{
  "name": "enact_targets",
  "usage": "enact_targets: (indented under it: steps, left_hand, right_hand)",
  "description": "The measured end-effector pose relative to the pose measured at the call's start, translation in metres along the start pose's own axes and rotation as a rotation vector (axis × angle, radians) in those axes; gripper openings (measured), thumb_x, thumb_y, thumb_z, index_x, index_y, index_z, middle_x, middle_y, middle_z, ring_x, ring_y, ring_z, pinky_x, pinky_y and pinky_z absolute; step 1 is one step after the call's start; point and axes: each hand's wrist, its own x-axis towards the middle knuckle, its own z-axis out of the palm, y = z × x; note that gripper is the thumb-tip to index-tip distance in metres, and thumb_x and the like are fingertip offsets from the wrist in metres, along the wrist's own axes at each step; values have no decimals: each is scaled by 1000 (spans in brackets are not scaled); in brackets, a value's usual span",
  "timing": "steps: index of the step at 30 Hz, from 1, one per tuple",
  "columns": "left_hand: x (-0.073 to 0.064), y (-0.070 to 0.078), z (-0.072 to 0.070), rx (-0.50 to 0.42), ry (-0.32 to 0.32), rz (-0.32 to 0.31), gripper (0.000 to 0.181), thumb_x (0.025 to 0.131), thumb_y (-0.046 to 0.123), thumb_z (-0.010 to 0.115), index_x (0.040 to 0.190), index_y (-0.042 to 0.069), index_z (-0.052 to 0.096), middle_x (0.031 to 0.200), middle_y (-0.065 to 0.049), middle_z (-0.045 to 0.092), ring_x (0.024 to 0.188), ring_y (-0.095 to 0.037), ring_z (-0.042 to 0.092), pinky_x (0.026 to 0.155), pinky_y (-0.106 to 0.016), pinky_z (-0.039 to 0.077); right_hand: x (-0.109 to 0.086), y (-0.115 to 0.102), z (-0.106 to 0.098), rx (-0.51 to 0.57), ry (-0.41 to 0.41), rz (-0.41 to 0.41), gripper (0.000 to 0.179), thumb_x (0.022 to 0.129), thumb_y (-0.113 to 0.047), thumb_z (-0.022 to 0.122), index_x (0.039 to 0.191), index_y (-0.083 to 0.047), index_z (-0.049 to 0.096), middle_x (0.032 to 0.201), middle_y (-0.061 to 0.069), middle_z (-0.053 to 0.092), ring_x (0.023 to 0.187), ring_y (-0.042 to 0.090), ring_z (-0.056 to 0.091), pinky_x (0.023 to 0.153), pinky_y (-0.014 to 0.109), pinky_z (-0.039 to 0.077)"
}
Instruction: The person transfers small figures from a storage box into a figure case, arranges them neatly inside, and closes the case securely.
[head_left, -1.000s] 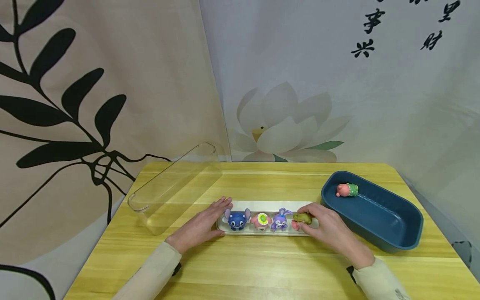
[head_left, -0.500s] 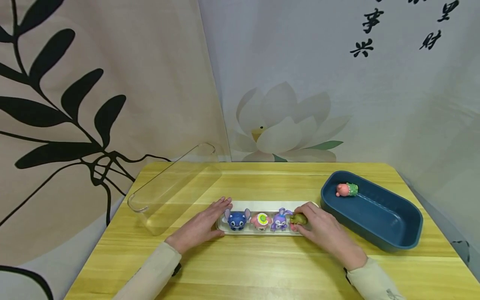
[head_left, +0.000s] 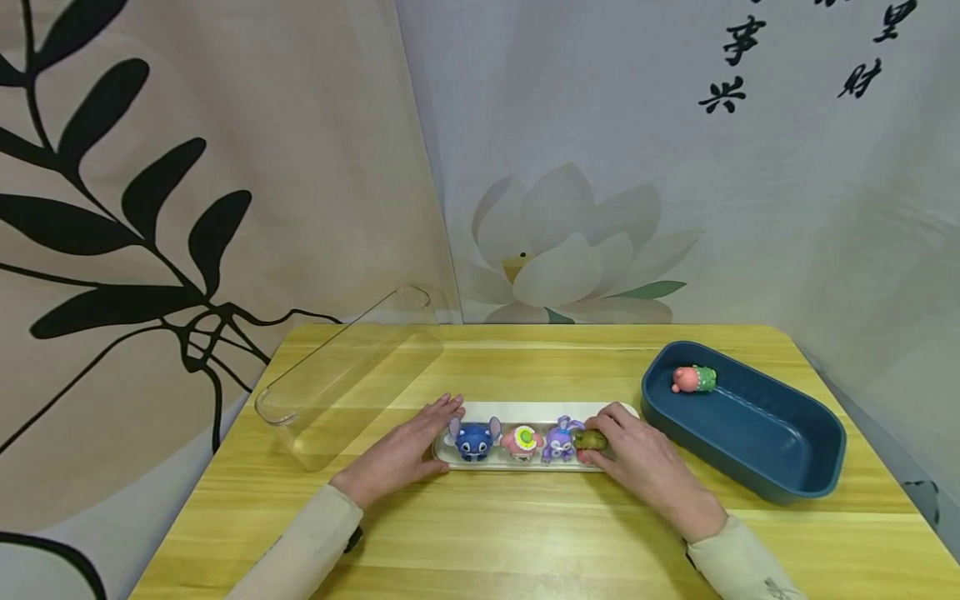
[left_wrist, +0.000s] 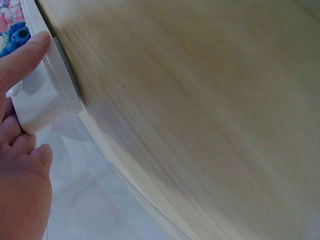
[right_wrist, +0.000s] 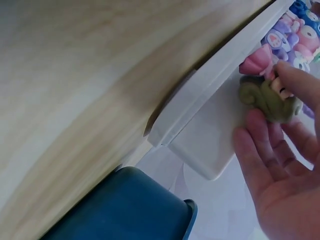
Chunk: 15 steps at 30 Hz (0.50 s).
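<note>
A long white display base [head_left: 570,412] lies on the table, with a row of small figurines on it. From the left stand a blue big-eared figurine [head_left: 475,440], a pink one with a yellow-green and white top [head_left: 522,442] and a purple rabbit figurine [head_left: 559,440]. My left hand [head_left: 408,446] grips the base's left end, thumb [left_wrist: 30,52] on the front rim and fingers at the back. At the right end my right hand [head_left: 645,458] pinches a doll figurine [right_wrist: 274,102] with olive-green hair and a pink dress, close beside the rabbit. Its lower part is partly hidden.
On the right stands a dark blue tub [head_left: 750,425] holding a pink and green figurine [head_left: 693,380]. Behind my left hand, a clear plastic cover [head_left: 352,375] lies slanted on the wooden table [head_left: 510,533]. Printed cloth [head_left: 300,167] hangs behind the table.
My right hand has moved left along the base with the doll figurine, bringing it up beside the purple rabbit. The left hand stays in place.
</note>
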Motion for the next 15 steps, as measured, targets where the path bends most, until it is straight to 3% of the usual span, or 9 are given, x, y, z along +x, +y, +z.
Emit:
enact_targets:
  steps: [15]
  left_hand:
    - [-1, 0, 0, -9, 0, 3, 92, 87, 26, 84, 163, 12, 33, 171, -8, 24, 156, -27, 23, 122, -52, 30]
  right_hand:
    - [2, -3, 3, -16, 13, -21, 45, 76, -31, 94, 109, -9, 72, 106, 2, 64, 86, 18, 66, 66, 36, 60]
